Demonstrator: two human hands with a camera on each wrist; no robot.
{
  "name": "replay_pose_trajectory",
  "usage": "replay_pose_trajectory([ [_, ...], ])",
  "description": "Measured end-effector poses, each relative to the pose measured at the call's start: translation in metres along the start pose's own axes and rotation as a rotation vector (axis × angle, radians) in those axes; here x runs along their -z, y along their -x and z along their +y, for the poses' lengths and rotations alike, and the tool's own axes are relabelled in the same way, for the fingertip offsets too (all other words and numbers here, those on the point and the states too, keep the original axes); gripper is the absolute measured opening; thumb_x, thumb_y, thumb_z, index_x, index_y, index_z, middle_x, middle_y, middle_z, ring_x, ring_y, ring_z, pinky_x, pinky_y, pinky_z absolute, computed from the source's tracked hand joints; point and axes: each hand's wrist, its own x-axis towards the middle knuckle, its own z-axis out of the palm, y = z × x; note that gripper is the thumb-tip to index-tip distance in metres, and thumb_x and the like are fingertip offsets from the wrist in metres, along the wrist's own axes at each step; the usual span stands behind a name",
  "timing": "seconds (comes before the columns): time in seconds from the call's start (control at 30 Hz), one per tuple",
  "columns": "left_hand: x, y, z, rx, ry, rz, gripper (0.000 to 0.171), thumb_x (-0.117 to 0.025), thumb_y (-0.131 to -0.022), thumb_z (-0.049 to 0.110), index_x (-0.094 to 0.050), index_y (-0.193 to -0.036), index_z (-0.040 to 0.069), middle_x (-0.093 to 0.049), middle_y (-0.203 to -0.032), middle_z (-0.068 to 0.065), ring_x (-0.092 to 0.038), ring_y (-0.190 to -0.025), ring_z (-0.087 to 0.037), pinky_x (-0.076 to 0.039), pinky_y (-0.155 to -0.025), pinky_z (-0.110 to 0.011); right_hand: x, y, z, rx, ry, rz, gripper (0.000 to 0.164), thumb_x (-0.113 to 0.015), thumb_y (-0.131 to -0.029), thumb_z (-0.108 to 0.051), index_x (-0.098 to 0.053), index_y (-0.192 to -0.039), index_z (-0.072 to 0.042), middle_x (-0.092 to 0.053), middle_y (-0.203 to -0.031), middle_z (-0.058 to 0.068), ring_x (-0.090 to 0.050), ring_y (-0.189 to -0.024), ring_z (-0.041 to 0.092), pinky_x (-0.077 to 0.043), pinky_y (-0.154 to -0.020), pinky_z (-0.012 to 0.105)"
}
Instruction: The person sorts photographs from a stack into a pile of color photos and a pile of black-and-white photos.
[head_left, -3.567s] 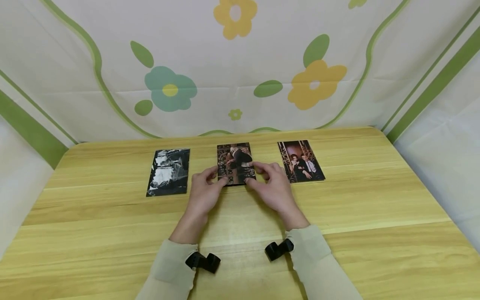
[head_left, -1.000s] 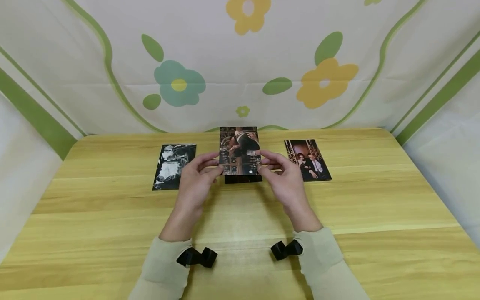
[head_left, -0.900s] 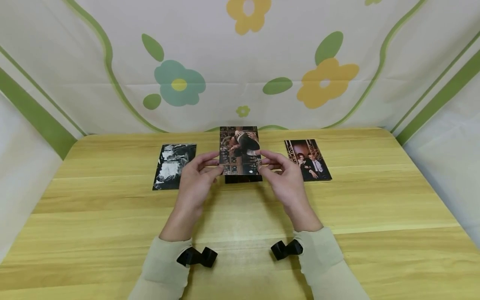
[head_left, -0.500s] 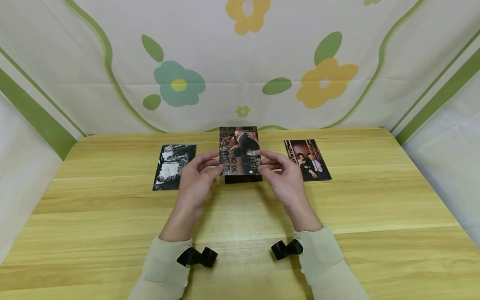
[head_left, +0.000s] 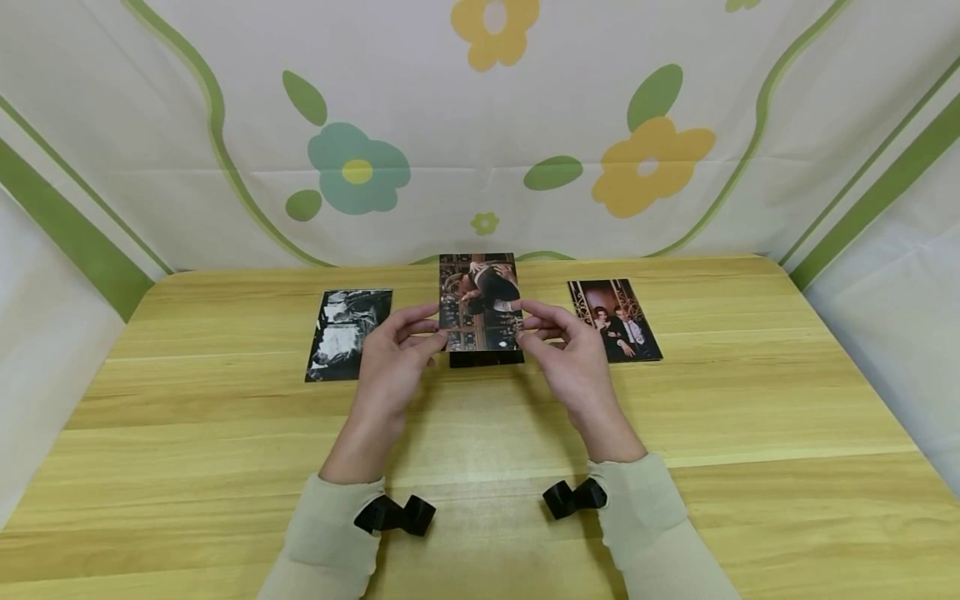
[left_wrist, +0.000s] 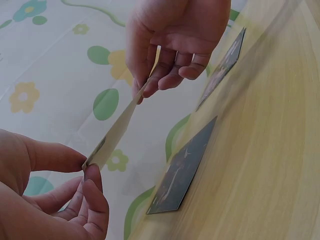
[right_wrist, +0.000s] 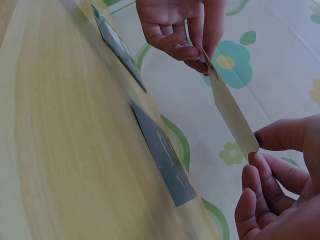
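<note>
Between my hands a photo card [head_left: 480, 296] is held up off the table, its dark picture turned sideways. My left hand [head_left: 393, 358] pinches its left edge near the lower corner, thumb in front and fingers behind. On the opposite edge my right hand [head_left: 566, 358] pinches it the same way. Both wrist views show the card's pale back [left_wrist: 117, 132] [right_wrist: 232, 117]. Below it, mostly hidden in the head view, another dark card [head_left: 486, 358] lies on the table; the left wrist view shows more of this lower card [left_wrist: 182, 170].
A black-and-white photo card [head_left: 341, 333] lies to the left, partly behind my left hand. To the right is a colour photo card [head_left: 617, 321] of two people. The wooden table [head_left: 480, 517] meets a flowered cloth backdrop [head_left: 450, 133].
Since the oldest frame, both hands have lifted the middle card off the table, uncovering part of another card beneath. Over the last second almost nothing has moved.
</note>
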Motion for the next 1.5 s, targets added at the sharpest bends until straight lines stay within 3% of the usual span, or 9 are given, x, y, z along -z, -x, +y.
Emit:
replay_pose_trajectory([
  [0.23,-0.002,0.0,-0.001,-0.009,0.004,-0.002,0.043,-0.07,-0.101,0.002,-0.065,-0.143,0.013,-0.065,-0.129,-0.008,-0.066,-0.094,-0.012,-0.055,-0.08,-0.025,0.002,-0.003,0.001,-0.003,-0.012,0.0,0.039,-0.074,-0.096,-0.006,-0.075,-0.134,-0.016,-0.071,-0.12,0.01,-0.06,-0.107,0.018,-0.053,-0.086,0.023],
  [0.43,-0.023,0.003,-0.003,-0.046,0.007,0.006,0.044,-0.072,-0.097,-0.003,-0.067,-0.139,0.009,-0.069,-0.125,-0.013,-0.067,-0.1,-0.016,-0.059,-0.092,-0.036,0.015,-0.005,0.004,-0.031,-0.022,0.045,0.036,-0.072,-0.099,-0.007,-0.076,-0.133,-0.015,-0.069,-0.116,0.003,-0.06,-0.105,0.016,-0.051,-0.073,0.021],
  [0.53,-0.041,0.003,-0.001,-0.059,-0.009,0.008,0.043,-0.074,-0.095,-0.002,-0.068,-0.136,0.01,-0.07,-0.12,-0.011,-0.067,-0.101,-0.019,-0.06,-0.093,-0.036,0.027,-0.007,0.006,-0.059,-0.028,0.09,0.033,-0.072,-0.1,-0.011,-0.076,-0.133,-0.015,-0.066,-0.113,-0.003,-0.059,-0.105,0.013,-0.05,-0.075,0.022],
  [0.73,-0.089,0.001,0.007,-0.084,-0.082,-0.025,0.041,-0.077,-0.096,0.002,-0.069,-0.135,0.011,-0.071,-0.117,-0.009,-0.07,-0.1,-0.021,-0.062,-0.08,-0.031,0.059,-0.014,0.012,-0.113,-0.065,0.235,0.031,-0.074,-0.099,-0.015,-0.076,-0.13,-0.012,-0.064,-0.104,-0.01,-0.058,-0.1,0.009,-0.05,-0.078,0.021],
  [0.93,-0.144,0.002,0.015,-0.101,-0.111,-0.109,0.044,-0.076,-0.097,0.001,-0.068,-0.139,0.011,-0.072,-0.116,-0.006,-0.07,-0.092,-0.013,-0.061,-0.073,-0.028,0.1,-0.02,0.024,-0.174,-0.142,0.427,0.028,-0.075,-0.097,-0.01,-0.079,-0.125,-0.013,-0.062,-0.099,-0.009,-0.054,-0.092,0.008,-0.046,-0.069,0.018],
  [1.07,-0.166,0.003,0.019,-0.151,-0.169,-0.151,0.041,-0.072,-0.1,0.002,-0.069,-0.14,0.009,-0.07,-0.11,-0.004,-0.062,-0.085,-0.006,-0.055,-0.071,-0.023,0.116,-0.019,0.03,-0.21,-0.203,0.522,0.026,-0.076,-0.097,-0.01,-0.08,-0.123,-0.013,-0.063,-0.098,-0.009,-0.052,-0.089,0.008,-0.042,-0.063,0.017],
  [1.17,-0.174,0.002,0.02,-0.158,-0.199,-0.168,0.039,-0.07,-0.102,0.003,-0.069,-0.14,0.009,-0.068,-0.106,-0.002,-0.059,-0.082,-0.003,-0.052,-0.072,-0.022,0.121,-0.018,0.033,-0.22,-0.226,0.55,0.025,-0.076,-0.098,-0.011,-0.081,-0.123,-0.013,-0.064,-0.1,-0.009,-0.052,-0.087,0.008,-0.041,-0.06,0.017],
  [1.33,-0.174,0.002,0.013,-0.134,-0.214,-0.173,0.04,-0.068,-0.102,0.002,-0.068,-0.142,0.006,-0.068,-0.105,-0.005,-0.056,-0.077,-0.005,-0.047,-0.067,-0.021,0.124,-0.016,0.038,-0.259,-0.229,0.545,0.026,-0.077,-0.097,-0.011,-0.082,-0.123,-0.013,-0.067,-0.104,-0.009,-0.054,-0.089,0.008,-0.041,-0.059,0.017],
  [1.5,-0.173,0.0,0.001,-0.122,-0.264,-0.167,0.041,-0.066,-0.102,0.0,-0.067,-0.143,0.004,-0.068,-0.101,-0.004,-0.056,-0.076,-0.005,-0.047,-0.068,-0.022,0.122,-0.018,0.047,-0.286,-0.14,0.53,0.029,-0.078,-0.097,-0.012,-0.081,-0.126,-0.014,-0.068,-0.102,-0.012,-0.057,-0.095,0.006,-0.046,-0.065,0.016],
])
